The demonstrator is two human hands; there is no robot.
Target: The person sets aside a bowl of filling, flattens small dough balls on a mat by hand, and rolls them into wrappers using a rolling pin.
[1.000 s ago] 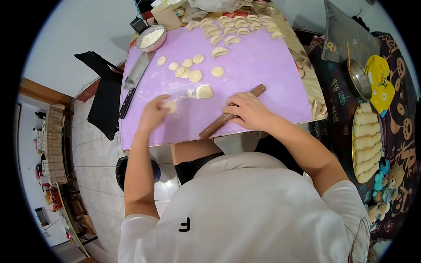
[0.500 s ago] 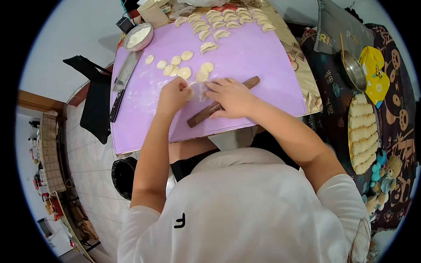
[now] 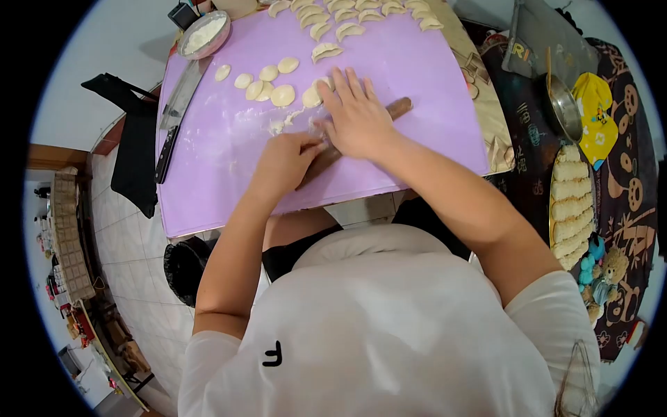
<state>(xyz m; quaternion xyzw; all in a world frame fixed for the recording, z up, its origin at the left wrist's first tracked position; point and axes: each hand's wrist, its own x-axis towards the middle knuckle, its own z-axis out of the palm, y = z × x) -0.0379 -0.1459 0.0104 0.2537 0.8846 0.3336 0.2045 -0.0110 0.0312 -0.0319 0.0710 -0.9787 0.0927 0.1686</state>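
A brown wooden rolling pin [image 3: 399, 108] lies slantwise near the front of the purple mat [image 3: 431, 139]. My right hand [image 3: 358, 119] rests flat over the pin, fingers stretched out and spread. Close beside it, my left hand [image 3: 290, 161] is closed in a pinch at the pin's near end; whatever its fingers hold is hidden. Just beyond my hands are several flat dough rounds [image 3: 283, 95], one partly covered by my right fingers. Loose flour [image 3: 281, 125] is scattered on the mat there.
Several folded dumplings [image 3: 326, 52] stand along the far side. A flour bowl [image 3: 205, 35] and a black-handled knife [image 3: 167, 153] are at left. Below the table's left edge is a black-lined bin [image 3: 186, 271]. A metal pan [image 3: 564, 115] and a tray of pale rolls [image 3: 572, 201] lie at right.
My right hand has slid forward over the pin with its fingers straighter. My left hand has come nearer the pin, and the dough at its fingertips is now out of sight. The view has shifted slightly.
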